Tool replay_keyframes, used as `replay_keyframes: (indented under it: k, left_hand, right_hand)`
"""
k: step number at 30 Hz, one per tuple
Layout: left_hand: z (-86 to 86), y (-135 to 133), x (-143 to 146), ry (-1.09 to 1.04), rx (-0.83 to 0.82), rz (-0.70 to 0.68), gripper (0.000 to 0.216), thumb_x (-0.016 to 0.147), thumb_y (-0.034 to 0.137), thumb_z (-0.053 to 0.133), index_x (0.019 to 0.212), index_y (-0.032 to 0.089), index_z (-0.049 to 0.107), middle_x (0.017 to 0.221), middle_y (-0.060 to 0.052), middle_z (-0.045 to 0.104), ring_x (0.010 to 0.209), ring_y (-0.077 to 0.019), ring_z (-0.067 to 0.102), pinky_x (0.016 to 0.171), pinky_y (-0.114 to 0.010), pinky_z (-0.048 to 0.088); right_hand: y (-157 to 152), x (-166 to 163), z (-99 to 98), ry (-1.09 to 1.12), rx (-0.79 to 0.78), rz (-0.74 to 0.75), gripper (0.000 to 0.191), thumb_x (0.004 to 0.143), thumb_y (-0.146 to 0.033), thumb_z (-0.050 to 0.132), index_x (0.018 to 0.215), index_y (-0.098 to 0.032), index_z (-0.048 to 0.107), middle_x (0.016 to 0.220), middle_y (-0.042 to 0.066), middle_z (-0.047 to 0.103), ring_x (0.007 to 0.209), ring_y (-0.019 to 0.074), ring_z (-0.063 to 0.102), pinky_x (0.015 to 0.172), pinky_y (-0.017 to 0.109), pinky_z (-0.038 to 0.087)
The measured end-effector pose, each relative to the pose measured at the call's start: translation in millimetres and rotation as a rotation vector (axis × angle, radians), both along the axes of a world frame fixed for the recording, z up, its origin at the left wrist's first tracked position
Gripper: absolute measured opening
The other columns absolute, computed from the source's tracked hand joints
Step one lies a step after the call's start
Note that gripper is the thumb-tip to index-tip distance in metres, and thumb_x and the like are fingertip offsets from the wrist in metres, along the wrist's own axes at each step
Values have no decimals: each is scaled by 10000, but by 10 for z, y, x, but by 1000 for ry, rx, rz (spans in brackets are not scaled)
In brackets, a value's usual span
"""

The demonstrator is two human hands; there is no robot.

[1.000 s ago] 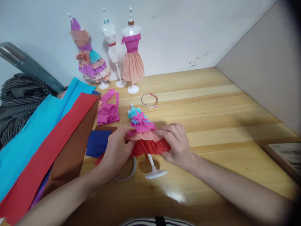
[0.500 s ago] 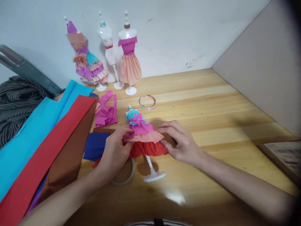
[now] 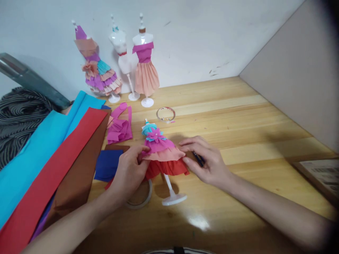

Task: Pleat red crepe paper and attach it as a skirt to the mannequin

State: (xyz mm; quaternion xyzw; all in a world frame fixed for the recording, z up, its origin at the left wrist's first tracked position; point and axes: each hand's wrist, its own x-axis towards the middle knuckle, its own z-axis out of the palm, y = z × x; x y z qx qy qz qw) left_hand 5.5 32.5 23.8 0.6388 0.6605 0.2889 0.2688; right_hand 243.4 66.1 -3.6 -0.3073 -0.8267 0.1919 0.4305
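A small white dress form wears a layered crepe-paper dress [image 3: 161,148] with a turquoise top, a pink flower and pink, peach and red tiers. It leans on its white round-based stand [image 3: 174,199]. My left hand [image 3: 132,164] pinches the left side of the skirt, at the pink and peach tiers. At the opposite side is my right hand [image 3: 208,160], thumb and fingers apart, the thumb tip by the peach hem. Whether it touches the paper I cannot tell. Partly hidden behind my right hand lies a dark, slim object [image 3: 198,158].
Three mannequins stand by the wall: one in ruffles [image 3: 102,76], one nearly bare [image 3: 123,56], one in a peach skirt [image 3: 147,77]. Turquoise [image 3: 31,141], red [image 3: 66,151] and brown sheets, pink scraps [image 3: 119,130], blue paper [image 3: 108,164], a tape roll [image 3: 148,197] and a ring [image 3: 166,114] lie around.
My right hand has shifted slightly right, away from the skirt, and more of the dark object shows behind it. My left hand and the dress have stayed nearly still.
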Motion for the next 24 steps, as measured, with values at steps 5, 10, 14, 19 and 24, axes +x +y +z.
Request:
replay_keyframes:
  k: [5,10,14,19,24]
  left_hand:
    - [6,-5,-3,-17,-28,3,301,719,44,564,961,160,703,627,53,505,559,-99,430,607,-221,378]
    - [26,-33,-15,-61,-77,2,231,759,174,603,968,158,699,624,44,504,554,-107,438,565,-219,366]
    - [42,-62,-16,-93,-82,-10,228,783,266,616,962,152,700,596,41,495,538,-111,445,526,-214,349]
    - [46,-77,13,-147,-83,-11,242,784,297,624,964,152,695,599,37,505,530,-107,440,507,-207,346]
    - [51,-52,26,-169,-125,-14,260,786,308,618,986,156,684,613,37,508,543,-109,442,508,-206,351]
  right_hand:
    - [-92,20,-13,-171,190,188,537,850,-324,566,1338,-130,460,1276,216,574,1200,345,545,948,551,473]
    - [-54,-58,-125,-239,279,105,581,819,-197,551,1382,-130,421,1303,214,571,1256,353,510,956,566,478]
    - [-36,-103,-137,-246,300,56,584,764,-125,510,1345,-97,470,1283,222,585,1234,359,518,945,564,484]
    - [-76,-139,-130,-204,271,-25,603,711,-41,470,1306,-134,510,1231,185,630,1192,329,558,914,526,501]
    - [-96,-218,-144,-256,197,-87,620,711,-42,528,1325,-117,489,1269,210,605,1214,350,536,943,539,480]
